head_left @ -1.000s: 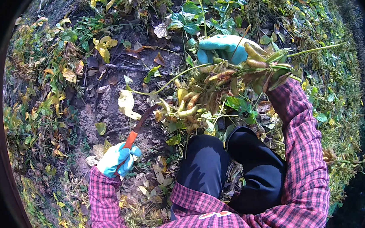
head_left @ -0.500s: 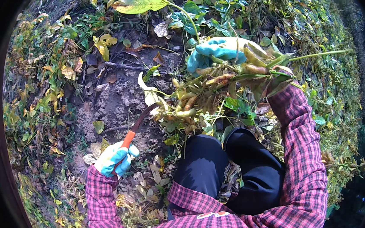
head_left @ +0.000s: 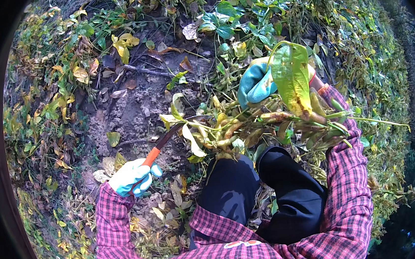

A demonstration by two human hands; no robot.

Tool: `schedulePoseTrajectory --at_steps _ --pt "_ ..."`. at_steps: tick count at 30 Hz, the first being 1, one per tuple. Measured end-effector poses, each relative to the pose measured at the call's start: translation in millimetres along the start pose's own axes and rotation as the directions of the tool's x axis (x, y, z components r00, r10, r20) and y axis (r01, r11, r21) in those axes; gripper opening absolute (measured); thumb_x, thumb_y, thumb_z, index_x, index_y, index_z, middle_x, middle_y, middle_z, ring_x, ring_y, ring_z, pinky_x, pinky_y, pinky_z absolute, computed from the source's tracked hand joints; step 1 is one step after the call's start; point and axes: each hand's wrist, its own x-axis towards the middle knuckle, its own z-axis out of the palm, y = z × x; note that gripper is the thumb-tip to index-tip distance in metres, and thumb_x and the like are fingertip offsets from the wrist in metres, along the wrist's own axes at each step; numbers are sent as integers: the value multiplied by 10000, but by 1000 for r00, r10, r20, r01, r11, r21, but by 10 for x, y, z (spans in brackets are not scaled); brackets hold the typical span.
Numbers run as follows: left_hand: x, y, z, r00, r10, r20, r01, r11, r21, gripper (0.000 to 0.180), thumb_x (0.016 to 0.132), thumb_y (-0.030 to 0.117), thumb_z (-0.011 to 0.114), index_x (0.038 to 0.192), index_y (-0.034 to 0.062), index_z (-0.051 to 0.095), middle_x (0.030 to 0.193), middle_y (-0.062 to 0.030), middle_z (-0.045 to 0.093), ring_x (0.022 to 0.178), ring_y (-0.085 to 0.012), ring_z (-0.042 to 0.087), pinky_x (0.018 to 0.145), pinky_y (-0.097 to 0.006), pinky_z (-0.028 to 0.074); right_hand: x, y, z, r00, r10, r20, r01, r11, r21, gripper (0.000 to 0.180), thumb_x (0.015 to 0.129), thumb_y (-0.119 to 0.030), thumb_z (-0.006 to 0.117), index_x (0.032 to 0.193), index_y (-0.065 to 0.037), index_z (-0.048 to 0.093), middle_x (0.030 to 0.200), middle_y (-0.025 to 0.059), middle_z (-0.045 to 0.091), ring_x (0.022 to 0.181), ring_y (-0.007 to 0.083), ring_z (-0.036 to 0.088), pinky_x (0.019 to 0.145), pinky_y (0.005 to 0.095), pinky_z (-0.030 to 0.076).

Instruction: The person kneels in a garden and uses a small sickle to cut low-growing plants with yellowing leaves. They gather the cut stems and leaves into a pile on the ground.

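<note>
My left hand [head_left: 134, 178], in a white and light-blue glove, is wrapped round the orange handle of a sickle [head_left: 163, 139]. The dark curved blade points up and right, its tip end reaching the left end of a bundle of bean plants [head_left: 247, 130]. My right hand [head_left: 261, 82], gloved in teal and cream, is closed on that bundle from above. Plump yellow-green and brown pods hang along the stems. One large green leaf [head_left: 292, 80] droops over the right glove and hides part of its fingers. The bundle hangs in front of my knees.
Bare brown soil [head_left: 122, 119] with dry leaves and a twig lies ahead on the left. Standing leafy plants [head_left: 43, 114] line the left side, and denser ones [head_left: 381, 80] the right. My bent knees [head_left: 230, 186] in dark trousers are close below the bundle.
My right hand has moved right and a little nearer, carrying the bundle with it. The large leaf has swung from far left down over the glove. My left hand with the sickle has hardly moved.
</note>
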Motion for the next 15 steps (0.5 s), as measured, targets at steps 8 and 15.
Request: schedulePoseTrajectory --at_steps 8,15 --pt "192 58 -1 998 65 -9 -66 997 -46 393 910 355 590 1038 -15 558 548 -16 520 371 -76 429 357 -213 351 -63 901 35 654 -356 -668 734 514 444 525 937 -466 472 1203 -18 531 1286 115 494 1117 210 503 939 326 405" --pt "423 108 -5 992 124 -34 -126 989 -77 398 923 359 572 1085 -4 550 569 -2 515 385 -58 441 334 -204 332 -79 1175 -283 348 -366 -863 692 721 -27 351 989 -329 425 1133 -33 544 1206 77 556 1009 197 557 881 330 446"
